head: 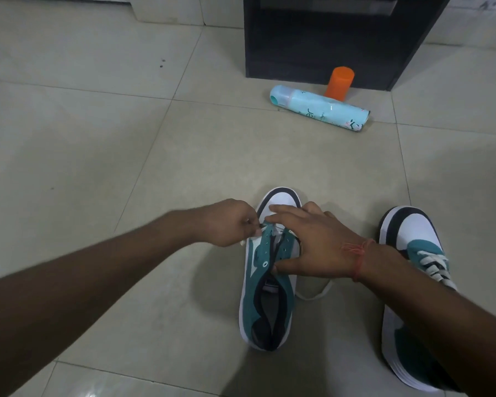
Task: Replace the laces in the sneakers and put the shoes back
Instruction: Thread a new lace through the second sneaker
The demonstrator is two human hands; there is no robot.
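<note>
A teal, white and black sneaker point(265, 299) stands on the tiled floor in the middle, toe pointing away, its eyelets mostly without lace. My left hand point(229, 223) pinches a white lace end point(252, 238) at the sneaker's front left eyelets. My right hand point(312, 242) lies spread over the shoe's front, fingers straight on the toe and thumb pressing the tongue edge. A loop of white lace point(312, 295) lies on the floor beside the shoe, under my right wrist. The second sneaker point(413, 253), laced in white, stands to the right, partly hidden by my right forearm.
A light blue spray can point(320, 111) lies on its side on the floor ahead, with an orange cylinder point(338, 82) upright behind it. A black cabinet point(327, 38) stands at the back. Pale tiled floor point(98, 138) stretches to the left.
</note>
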